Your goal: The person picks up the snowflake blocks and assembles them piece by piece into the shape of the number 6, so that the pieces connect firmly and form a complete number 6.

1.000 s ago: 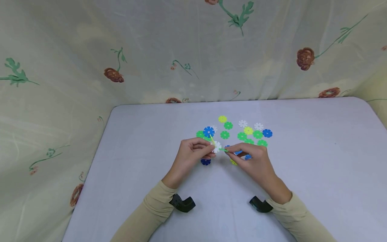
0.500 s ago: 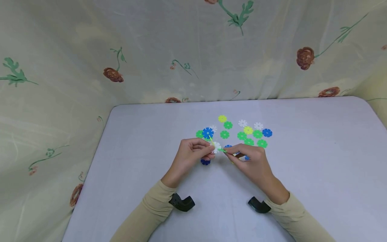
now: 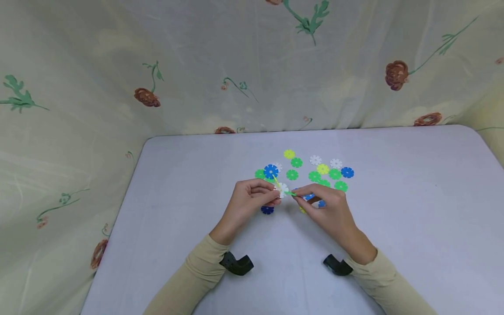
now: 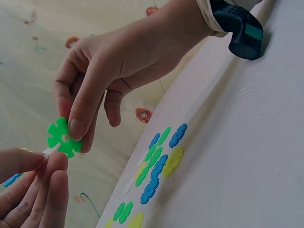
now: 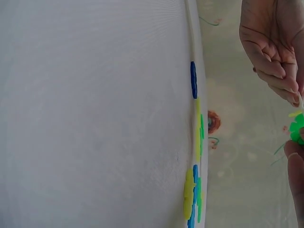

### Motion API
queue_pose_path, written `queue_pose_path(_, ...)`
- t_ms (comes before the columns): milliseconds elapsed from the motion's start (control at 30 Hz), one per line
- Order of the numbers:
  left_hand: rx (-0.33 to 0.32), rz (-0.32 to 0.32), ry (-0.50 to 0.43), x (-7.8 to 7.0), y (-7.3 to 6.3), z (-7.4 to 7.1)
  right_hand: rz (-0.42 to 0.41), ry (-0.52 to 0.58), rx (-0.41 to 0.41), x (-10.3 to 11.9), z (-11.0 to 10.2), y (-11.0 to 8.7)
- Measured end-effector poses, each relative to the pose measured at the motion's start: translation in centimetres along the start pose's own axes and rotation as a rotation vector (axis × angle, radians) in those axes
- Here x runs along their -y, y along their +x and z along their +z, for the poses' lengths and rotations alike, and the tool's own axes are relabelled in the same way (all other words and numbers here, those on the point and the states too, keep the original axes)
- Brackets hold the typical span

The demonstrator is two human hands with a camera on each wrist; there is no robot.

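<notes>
Long beige sleeves are worn on both arms, the left sleeve (image 3: 179,282) creased toward its left cuff (image 3: 214,252). Against that cuff, on its inner side, sits a black elbow-shaped device (image 3: 237,265). Well to the right of the left cuff, the right sleeve (image 3: 390,279) has a matching dark device (image 3: 337,265) bearing a green rectangular patch (image 4: 253,32).

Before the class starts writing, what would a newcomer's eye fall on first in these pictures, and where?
Probably the left hand, holding a white notched disc, and the right hand, pinching a green notched disc against it, near the head view's middle. Next come the other discs in blue, green, yellow and white on the pale table, around and beyond the hands. Behind the table, the flower-patterned cloth shows reddish-brown blooms.
</notes>
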State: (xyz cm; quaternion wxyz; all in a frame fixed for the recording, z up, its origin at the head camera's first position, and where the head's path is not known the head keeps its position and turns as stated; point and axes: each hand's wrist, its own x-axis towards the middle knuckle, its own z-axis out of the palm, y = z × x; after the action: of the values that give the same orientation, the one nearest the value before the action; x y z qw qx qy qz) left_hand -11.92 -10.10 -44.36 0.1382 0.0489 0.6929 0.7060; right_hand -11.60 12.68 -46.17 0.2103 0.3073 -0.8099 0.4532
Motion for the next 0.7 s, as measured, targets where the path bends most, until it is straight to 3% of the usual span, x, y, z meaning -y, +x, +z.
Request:
queue_pose_path(167,0.015,0.002,-0.002,-0.07,-0.02,-0.03,0.032,0.008,0.02,-0.18,-0.07,-0.04)
queue_pose_path(500,0.001,-0.002,-0.015,-0.05,-0.06,0.02,-0.013,0.017,0.007,0.09,-0.02,0.13)
queue_pose_path(700,-0.027,0.015,0.021,0.04,0.02,-0.03,0.03,0.008,0.07,-0.27,-0.52,0.25)
